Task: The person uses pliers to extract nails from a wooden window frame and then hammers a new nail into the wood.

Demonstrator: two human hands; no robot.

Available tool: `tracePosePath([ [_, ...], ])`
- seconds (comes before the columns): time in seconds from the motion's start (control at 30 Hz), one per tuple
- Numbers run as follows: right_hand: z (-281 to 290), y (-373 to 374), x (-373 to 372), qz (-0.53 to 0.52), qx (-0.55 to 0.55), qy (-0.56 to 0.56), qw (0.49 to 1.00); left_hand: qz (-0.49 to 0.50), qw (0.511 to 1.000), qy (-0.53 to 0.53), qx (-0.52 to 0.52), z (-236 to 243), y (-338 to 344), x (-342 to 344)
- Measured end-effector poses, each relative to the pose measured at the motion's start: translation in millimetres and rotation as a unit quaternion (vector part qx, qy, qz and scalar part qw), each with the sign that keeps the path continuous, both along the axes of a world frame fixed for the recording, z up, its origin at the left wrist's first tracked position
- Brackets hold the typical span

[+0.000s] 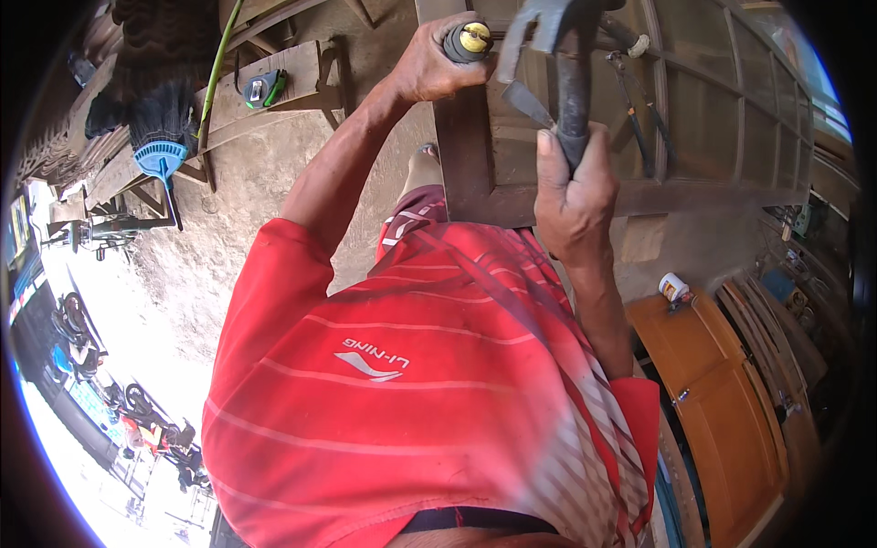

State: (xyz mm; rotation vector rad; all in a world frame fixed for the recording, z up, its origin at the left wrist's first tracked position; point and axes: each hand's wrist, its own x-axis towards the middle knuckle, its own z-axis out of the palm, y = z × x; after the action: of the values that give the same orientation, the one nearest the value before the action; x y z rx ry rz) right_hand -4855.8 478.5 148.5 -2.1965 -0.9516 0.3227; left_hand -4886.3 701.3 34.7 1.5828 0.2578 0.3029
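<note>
My left hand is closed round a dark handle with a yellow butt end, possibly a chisel; its blade is hidden from me. In my right hand is a claw hammer, held by its black handle with the head up, right of the left hand. Below both hands lies a dark brown wooden frame with panels, like a door or window. A flat metal blade shows behind the hammer; its handle is hidden. A long-handled tool like pincers lies farther right on the panels.
At left, a wooden bench carries a green and black tape measure. A blue broom stands beside it. Orange-brown wooden panels lean at lower right, with a white tub near their top. Motorbikes stand outside at lower left.
</note>
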Motion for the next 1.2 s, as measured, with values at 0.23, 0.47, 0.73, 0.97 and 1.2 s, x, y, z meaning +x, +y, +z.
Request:
tracePosePath([
  [0.23,-17,-11,14,-0.008,-0.022,0.091,0.996,0.026,0.998,-0.054,0.027,-5,12,10],
  [0.47,-54,-76,19,-0.125,-0.089,0.083,0.985,0.308,0.951,0.002,0.018,-6,31,-37],
  [0.73,-77,-119,38,-0.195,-0.117,0.089,0.97,0.207,0.947,0.235,-0.069,-49,-4,-54],
  [0.97,-87,-126,46,-0.204,-0.138,0.098,0.964,0.166,0.959,0.189,-0.128,-46,-6,-49],
  [1.2,-87,-122,51,-0.182,-0.155,0.091,0.967,0.172,0.951,0.174,-0.187,-55,-9,-55],
])
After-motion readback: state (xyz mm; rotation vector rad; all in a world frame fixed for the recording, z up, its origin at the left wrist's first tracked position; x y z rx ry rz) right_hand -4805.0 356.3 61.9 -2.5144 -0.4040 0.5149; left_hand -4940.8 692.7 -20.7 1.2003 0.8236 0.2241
